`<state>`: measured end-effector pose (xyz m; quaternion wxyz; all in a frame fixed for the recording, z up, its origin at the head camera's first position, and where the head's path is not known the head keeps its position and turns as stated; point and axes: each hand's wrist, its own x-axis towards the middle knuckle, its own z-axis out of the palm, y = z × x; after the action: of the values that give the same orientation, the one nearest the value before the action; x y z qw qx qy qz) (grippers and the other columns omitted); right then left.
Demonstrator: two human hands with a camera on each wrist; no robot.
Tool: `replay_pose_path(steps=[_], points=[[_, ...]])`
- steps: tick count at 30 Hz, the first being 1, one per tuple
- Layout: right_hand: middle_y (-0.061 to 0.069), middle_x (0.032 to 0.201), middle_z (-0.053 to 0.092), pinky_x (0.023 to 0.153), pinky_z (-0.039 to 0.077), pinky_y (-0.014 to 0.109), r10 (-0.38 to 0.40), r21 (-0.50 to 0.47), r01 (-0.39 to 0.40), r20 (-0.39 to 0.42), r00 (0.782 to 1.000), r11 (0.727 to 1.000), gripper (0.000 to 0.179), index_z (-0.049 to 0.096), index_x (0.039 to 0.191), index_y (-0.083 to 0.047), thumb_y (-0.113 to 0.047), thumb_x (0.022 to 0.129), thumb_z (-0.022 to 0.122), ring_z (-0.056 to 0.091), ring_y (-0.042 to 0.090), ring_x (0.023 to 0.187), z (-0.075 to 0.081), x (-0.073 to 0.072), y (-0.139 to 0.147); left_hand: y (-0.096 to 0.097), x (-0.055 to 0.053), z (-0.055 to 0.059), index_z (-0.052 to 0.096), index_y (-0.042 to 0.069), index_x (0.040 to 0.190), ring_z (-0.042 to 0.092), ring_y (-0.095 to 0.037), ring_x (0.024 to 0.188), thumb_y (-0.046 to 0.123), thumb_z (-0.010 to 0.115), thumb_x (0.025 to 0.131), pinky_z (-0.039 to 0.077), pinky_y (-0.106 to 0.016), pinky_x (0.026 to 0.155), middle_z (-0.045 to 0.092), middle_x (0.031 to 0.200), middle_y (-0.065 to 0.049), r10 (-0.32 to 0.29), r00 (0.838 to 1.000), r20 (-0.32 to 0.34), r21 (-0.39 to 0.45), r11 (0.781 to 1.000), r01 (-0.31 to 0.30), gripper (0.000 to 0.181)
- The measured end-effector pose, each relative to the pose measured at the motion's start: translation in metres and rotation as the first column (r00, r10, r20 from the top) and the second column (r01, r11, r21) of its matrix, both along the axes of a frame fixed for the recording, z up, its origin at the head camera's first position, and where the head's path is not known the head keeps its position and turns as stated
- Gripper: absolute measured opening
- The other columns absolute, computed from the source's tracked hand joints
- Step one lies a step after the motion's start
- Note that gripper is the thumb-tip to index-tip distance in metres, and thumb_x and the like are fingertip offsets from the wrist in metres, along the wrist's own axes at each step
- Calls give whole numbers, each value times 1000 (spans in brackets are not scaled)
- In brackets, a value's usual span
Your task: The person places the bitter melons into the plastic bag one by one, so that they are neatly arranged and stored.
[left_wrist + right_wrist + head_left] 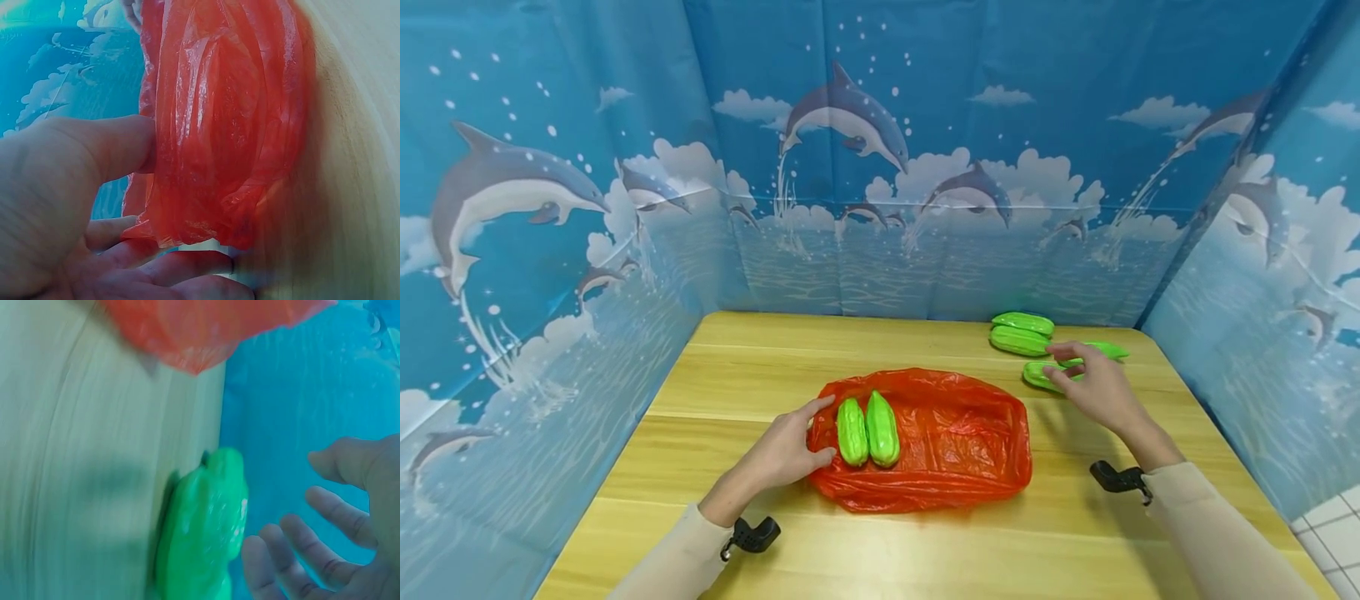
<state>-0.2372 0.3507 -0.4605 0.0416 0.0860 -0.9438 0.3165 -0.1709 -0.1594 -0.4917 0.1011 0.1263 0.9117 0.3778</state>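
A red plastic bag [955, 492] lies spread open on the table. Two green, ridged gourd-like vegetables [883, 429] rest side by side in its left part. My left hand [786, 447] is at the bag's left end, thumb and fingers spread along the edge. In the left wrist view the thumb [128, 145] touches the red plastic, and the other fingers extend below it, loosely straight. Over the far right of the table, my right hand [1097, 385] hovers with parted fingers, holding nothing. Just beside it lies a green vegetable [1037, 375], partly covered by the hand.
More green vegetables [1019, 340] lie at the back right, close to the table's [737, 350] rear edge. A blue dolphin-print curtain [880, 250] encloses the back and sides. Black wrist mounts [752, 535] stick out from both sleeves.
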Motion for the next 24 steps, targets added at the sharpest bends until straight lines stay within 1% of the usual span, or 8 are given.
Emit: replay_pose_path(steps=[3, 6, 10, 13, 17, 20, 23, 24], points=[[38, 151, 67, 86, 71, 58, -4, 28, 5, -27, 1000, 1000, 51, 63, 160, 3, -26, 118, 71, 75, 56, 122, -5, 0, 9, 1, 1, 0, 46, 9, 178, 38, -11, 53, 11, 86, 100, 40, -25, 56, 62, 75, -1, -2, 1000, -1, -7, 1000, 2, 88], [38, 148, 68, 89, 69, 63, -4, 56, 7, -51, 999, 998, 51, 65, 158, 4, -23, 116, 74, 76, 55, 116, -11, 0, 18, 1, 2, 0, 46, 7, 178, 38, -11, 54, 11, 86, 100, 41, -25, 58, 61, 76, 0, -3, 1000, -6, -7, 1000, 3, 88], [40, 147, 66, 88, 67, 64, -10, 86, 15, -62, 998, 996, 51, 66, 156, 6, -22, 114, 77, 76, 51, 107, -20, 0, 29, 1, 1, 0, 46, 6, 178, 39, -10, 54, 10, 86, 99, 42, -26, 58, 59, 76, 2, -8, 1000, -19, -2, 1000, 8, 89], [42, 151, 59, 87, 67, 63, -24, 105, 30, -57, 998, 994, 53, 66, 156, 5, -24, 113, 78, 77, 45, 100, -25, 0, 33, 1, 0, 0, 45, 6, 178, 38, -10, 53, 11, 86, 99, 42, -25, 58, 58, 73, 1, -9, 1000, -24, -6, 1000, 9, 89], [46, 153, 50, 86, 65, 65, -49, 133, 56, -56, 997, 990, 57, 64, 159, 3, -27, 113, 79, 76, 38, 92, -31, 1, 34, 1, 1, -1, 47, 7, 178, 38, -11, 55, 11, 87, 98, 42, -27, 61, 69, 87, -1, -3, 1000, -30, -8, 1000, 3, 89], [47, 155, 48, 90, 61, 71, -62, 159, 70, -58, 996, 985, 61, 62, 161, 3, -30, 112, 79, 73, 46, 102, -33, 1, 35, 1, 2, -2, 48, 7, 177, 40, -11, 57, 11, 88, 98, 44, -29, 63, 78, 107, -6, 5, 1000, -30, -9, 1000, -5, 89], [47, 156, 46, 95, 57, 78, -73, 181, 80, -44, 996, 980, 65, 59, 164, 2, -34, 113, 78, 64, 59, 121, -35, 2, 34, 2, 3, -2, 49, 8, 177, 42, -12, 59, 12, 89, 98, 46, -30, 65, 80, 120, -11, 7, 1000, -27, -12, 1000, -8, 88], [47, 158, 45, 96, 56, 80, -76, 186, 82, -39, 996, 979, 66, 59, 165, 2, -34, 113, 78, 61, 62, 126, -36, 2, 34, 3, 3, -2, 49, 8, 177, 43, -13, 60, 12, 89, 98, 46, -31, 66, 81, 119, -13, 5, 1000, -26, -14, 1000, -5, 88]])
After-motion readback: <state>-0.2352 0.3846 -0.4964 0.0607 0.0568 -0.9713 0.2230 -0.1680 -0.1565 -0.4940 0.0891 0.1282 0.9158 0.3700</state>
